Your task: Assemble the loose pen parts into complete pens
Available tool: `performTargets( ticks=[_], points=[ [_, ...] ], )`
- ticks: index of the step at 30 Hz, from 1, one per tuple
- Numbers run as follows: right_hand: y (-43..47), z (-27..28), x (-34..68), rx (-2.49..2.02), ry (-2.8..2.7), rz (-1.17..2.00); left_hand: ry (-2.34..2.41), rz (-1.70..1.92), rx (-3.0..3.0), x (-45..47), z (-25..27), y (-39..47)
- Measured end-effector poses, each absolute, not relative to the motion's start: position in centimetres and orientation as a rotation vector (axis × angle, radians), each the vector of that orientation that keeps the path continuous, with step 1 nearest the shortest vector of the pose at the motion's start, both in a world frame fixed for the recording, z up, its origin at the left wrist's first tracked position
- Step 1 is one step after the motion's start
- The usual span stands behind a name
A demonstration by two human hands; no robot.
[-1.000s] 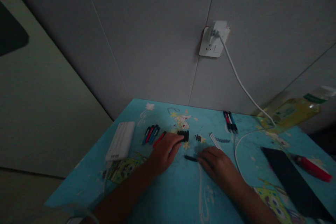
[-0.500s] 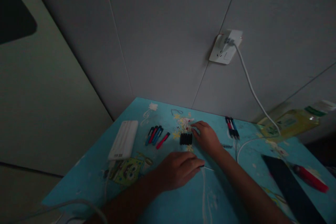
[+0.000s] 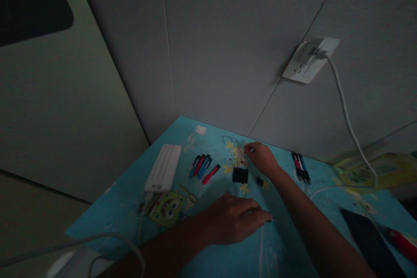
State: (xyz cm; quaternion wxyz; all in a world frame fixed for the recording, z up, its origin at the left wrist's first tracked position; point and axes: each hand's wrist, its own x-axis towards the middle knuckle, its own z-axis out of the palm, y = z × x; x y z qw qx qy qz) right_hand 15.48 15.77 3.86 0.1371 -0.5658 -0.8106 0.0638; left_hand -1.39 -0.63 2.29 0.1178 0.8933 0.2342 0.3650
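Observation:
My left hand (image 3: 236, 221) is closed around a slim pen-like piece, whose thin pale tip points right past the fingertips; most of it is hidden. Farther back, my right hand (image 3: 262, 158) pinches something tiny over the small scattered bits by the printed flowers. Just below it is a row of short black pieces (image 3: 240, 175), with another small dark piece (image 3: 259, 181) to the right. Left of these lie several blue and red pen barrels (image 3: 200, 166) side by side, and a single red barrel (image 3: 211, 174) lies at a slant.
A white power bank (image 3: 163, 167) with a cable lies at left, near a yellow cartoon picture (image 3: 169, 210). Several pens (image 3: 301, 167) lie at back right. A bottle of yellow liquid (image 3: 374, 171), a dark flat strip (image 3: 371, 239) and a red-handled object (image 3: 402, 243) are at right.
The view has shifted, so things sit farther right. My right hand has lifted back from beside the black pieces, its fingers now pinched. My left hand still grips the slim piece.

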Motion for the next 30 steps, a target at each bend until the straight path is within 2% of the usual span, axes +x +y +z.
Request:
performTargets(
  ticks=[12,16,19,24,30],
  points=[
    [18.6,2.6,13.3,-1.736,-2.383,0.277,0.741,1.053,2.534,-1.5,2.4,-0.5],
    [18.4,2.7,13.0,-1.714,-2.310,0.295,0.815,1.257,2.223,-1.0,2.0,-0.3],
    [17.8,3.6,13.2,-1.640,-2.233,0.336,0.934,1.379,1.766,-0.6,1.8,0.2],
    [12.6,5.5,15.9,-1.479,-2.080,0.476,0.898,1.480,1.084,-0.3,2.2,1.4],
    [2.7,5.3,19.4,-1.363,-1.683,0.885,0.773,1.473,0.834,0.0,2.3,1.8]
  ],
)
